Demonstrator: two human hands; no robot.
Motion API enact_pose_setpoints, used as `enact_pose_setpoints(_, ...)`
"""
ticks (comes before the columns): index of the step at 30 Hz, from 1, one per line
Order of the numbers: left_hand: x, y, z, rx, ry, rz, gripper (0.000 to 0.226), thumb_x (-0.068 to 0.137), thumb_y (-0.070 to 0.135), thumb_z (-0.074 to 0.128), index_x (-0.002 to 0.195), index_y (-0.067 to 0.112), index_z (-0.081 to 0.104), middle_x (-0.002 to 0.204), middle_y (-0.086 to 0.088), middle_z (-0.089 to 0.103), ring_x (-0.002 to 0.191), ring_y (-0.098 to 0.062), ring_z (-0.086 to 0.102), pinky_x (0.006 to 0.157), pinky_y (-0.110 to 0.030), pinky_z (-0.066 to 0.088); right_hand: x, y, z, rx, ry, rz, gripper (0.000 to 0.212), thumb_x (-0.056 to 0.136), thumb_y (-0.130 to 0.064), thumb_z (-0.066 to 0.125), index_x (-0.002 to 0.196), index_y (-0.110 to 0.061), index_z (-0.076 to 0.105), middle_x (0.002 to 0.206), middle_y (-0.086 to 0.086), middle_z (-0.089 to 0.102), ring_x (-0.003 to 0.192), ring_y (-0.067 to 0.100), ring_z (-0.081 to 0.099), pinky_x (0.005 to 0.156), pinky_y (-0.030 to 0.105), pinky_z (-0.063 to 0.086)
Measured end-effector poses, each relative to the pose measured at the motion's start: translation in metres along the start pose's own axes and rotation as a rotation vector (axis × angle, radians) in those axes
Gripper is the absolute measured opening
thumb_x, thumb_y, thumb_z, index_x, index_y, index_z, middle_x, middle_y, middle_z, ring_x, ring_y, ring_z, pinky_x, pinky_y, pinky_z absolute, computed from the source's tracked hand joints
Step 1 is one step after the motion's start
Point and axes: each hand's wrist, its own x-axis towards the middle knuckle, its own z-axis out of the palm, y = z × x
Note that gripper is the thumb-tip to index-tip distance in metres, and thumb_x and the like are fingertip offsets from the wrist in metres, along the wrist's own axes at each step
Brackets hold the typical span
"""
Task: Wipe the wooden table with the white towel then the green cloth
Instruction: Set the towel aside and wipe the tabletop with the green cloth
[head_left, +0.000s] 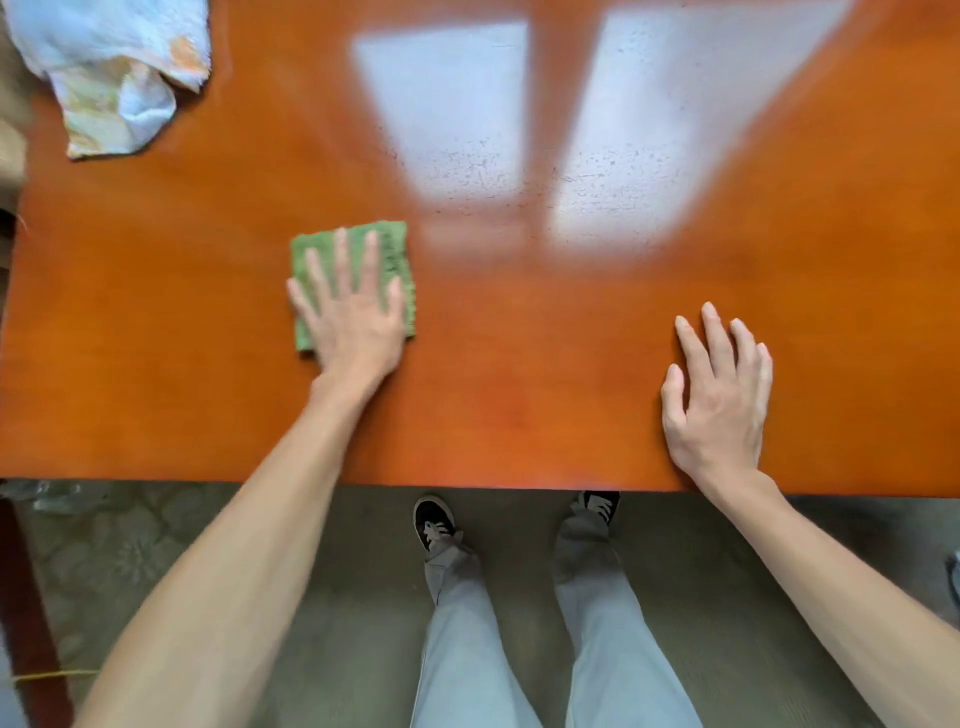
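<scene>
Two cloths, two hands, one table (519, 405).
Head view: green cloth (353, 285) lies flat left of centre, left hand (349, 312) pressing it with straight spread fingers; white towel (111, 73) crumpled at the far-left corner; right hand (719, 395) flat near the front edge, holding nothing; wide bare wood between.

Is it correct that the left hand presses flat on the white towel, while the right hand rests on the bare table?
Not quite. The head view shows the left hand pressing flat on the green cloth; the white towel lies untouched at the table's far left corner. The right hand does rest on bare wood.
</scene>
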Motion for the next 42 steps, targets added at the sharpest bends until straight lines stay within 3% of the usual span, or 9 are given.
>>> enact_pose_setpoints(3, -0.04, -0.028, 0.001, -0.049, 0.013, -0.081, 0.063, 0.098, 0.05, 0.015, 0.158, 0.032, 0.006, 0.167, 0.0, 0.0, 0.152, -0.034, -0.003, 0.119, -0.063, -0.001, 0.0, 0.0, 0.0, -0.005, 0.005, -0.005, 0.053, 0.099, -0.033, 0.035, 0.151, -0.021, 0.037, 0.161, 0.005, 0.029, 0.148, 0.03, 0.023, 0.122, 0.047, 0.008)
enact_pose_setpoints(6, -0.097, -0.006, 0.017, -0.061, -0.002, -0.088, 0.061, 0.1, 0.048, 0.016, 0.158, 0.032, 0.004, 0.167, 0.0, -0.002, 0.152, -0.035, -0.004, 0.117, -0.067, 0.001, -0.001, 0.0, 0.002, -0.032, -0.004, -0.003, 0.054, 0.099, -0.034, 0.035, 0.152, -0.022, 0.034, 0.162, 0.005, 0.027, 0.148, 0.03, 0.023, 0.123, 0.048, 0.007)
enact_pose_setpoints(12, -0.175, 0.116, 0.052, 0.063, -0.061, 0.206, 0.064, 0.098, 0.048, 0.021, 0.157, 0.026, 0.014, 0.166, -0.008, 0.011, 0.15, -0.042, 0.012, 0.114, -0.071, 0.013, -0.001, 0.002, 0.003, -0.038, -0.003, -0.015, 0.055, 0.099, -0.032, 0.036, 0.152, -0.02, 0.034, 0.162, 0.007, 0.026, 0.148, 0.033, 0.024, 0.122, 0.051, 0.012)
enact_pose_setpoints(19, -0.118, 0.207, 0.052, 0.102, -0.076, 0.453, 0.062, 0.1, 0.052, 0.02, 0.158, 0.031, 0.009, 0.167, -0.004, 0.006, 0.152, -0.036, 0.006, 0.116, -0.067, 0.011, 0.0, 0.005, 0.001, 0.018, 0.016, -0.023, 0.052, 0.097, -0.025, 0.034, 0.148, -0.018, 0.041, 0.16, 0.008, 0.031, 0.147, 0.034, 0.028, 0.122, 0.052, 0.016)
enact_pose_setpoints(22, -0.072, 0.202, 0.042, 0.105, -0.052, 0.389, 0.061, 0.101, 0.053, 0.019, 0.158, 0.034, 0.006, 0.167, 0.0, 0.002, 0.153, -0.033, 0.001, 0.119, -0.064, 0.005, 0.0, 0.005, 0.0, -0.006, -0.003, -0.033, 0.052, 0.099, -0.026, 0.035, 0.151, -0.02, 0.038, 0.161, 0.007, 0.029, 0.147, 0.033, 0.027, 0.122, 0.051, 0.016)
enact_pose_setpoints(27, -0.022, 0.142, 0.021, 0.027, -0.019, 0.101, 0.063, 0.097, 0.052, 0.018, 0.157, 0.035, 0.009, 0.167, 0.002, 0.005, 0.153, -0.032, 0.002, 0.119, -0.063, 0.002, 0.0, 0.006, 0.0, -0.025, -0.044, -0.032, 0.054, 0.099, -0.026, 0.037, 0.152, -0.02, 0.035, 0.161, 0.008, 0.028, 0.147, 0.034, 0.027, 0.121, 0.053, 0.018)
enact_pose_setpoints(34, -0.1, 0.096, 0.03, -0.013, 0.019, -0.092, 0.063, 0.099, 0.049, 0.016, 0.158, 0.03, 0.01, 0.167, -0.002, 0.006, 0.152, -0.036, 0.005, 0.116, -0.068, 0.009, 0.0, 0.006, -0.001, -0.016, -0.082, -0.033, 0.055, 0.098, -0.026, 0.034, 0.152, -0.02, 0.033, 0.162, 0.009, 0.026, 0.147, 0.036, 0.026, 0.121, 0.054, 0.017)
enact_pose_setpoints(38, -0.167, 0.146, 0.052, 0.038, 0.004, 0.0, 0.062, 0.1, 0.045, 0.023, 0.158, 0.023, 0.019, 0.165, -0.009, 0.016, 0.15, -0.041, 0.016, 0.113, -0.069, 0.018, 0.0, 0.003, -0.002, -0.009, -0.079, -0.026, 0.055, 0.097, -0.025, 0.033, 0.152, -0.019, 0.033, 0.162, 0.01, 0.027, 0.147, 0.036, 0.026, 0.121, 0.055, 0.017)
enact_pose_setpoints(42, -0.188, 0.205, 0.065, 0.058, -0.055, 0.252, 0.063, 0.099, 0.045, 0.022, 0.158, 0.025, 0.013, 0.166, -0.009, 0.01, 0.151, -0.041, 0.012, 0.113, -0.07, 0.018, 0.001, 0.007, -0.002, 0.084, -0.065, -0.018, 0.056, 0.094, -0.021, 0.03, 0.149, -0.019, 0.039, 0.16, 0.007, 0.031, 0.148, 0.032, 0.026, 0.122, 0.051, 0.013)
